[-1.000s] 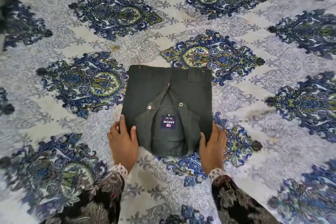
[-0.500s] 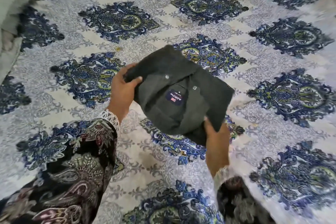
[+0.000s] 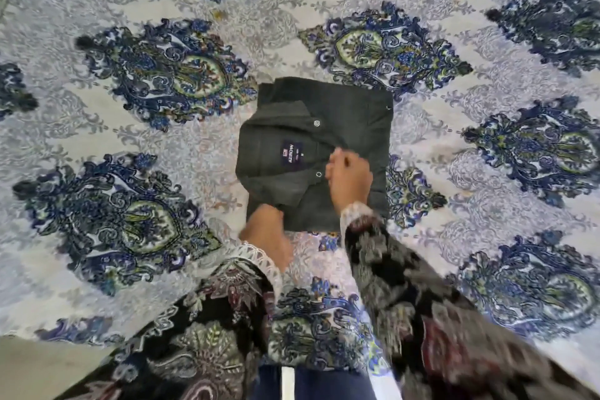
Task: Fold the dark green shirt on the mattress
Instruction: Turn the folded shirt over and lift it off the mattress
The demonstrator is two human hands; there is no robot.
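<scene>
The dark green shirt (image 3: 350,114) lies folded into a compact rectangle on the patterned mattress (image 3: 97,146). Its collar points left and the blue neck label faces up. My right hand (image 3: 349,178) rests on top of the shirt just right of the collar, with its fingers curled and pinching the fabric at the button placket. My left hand (image 3: 269,234) is at the shirt's near left corner. It is blurred, and its fingertips are hidden at the shirt's edge.
The mattress cover, white with blue and green medallions, spreads on all sides of the shirt. A plain beige surface (image 3: 39,367) shows at the bottom left, beyond the mattress edge. My patterned dark sleeves fill the lower middle.
The shirt was lifted off the mattress in both hands, turned, and now lies flat again with the collar to the left. My right hand has moved onto its top.
</scene>
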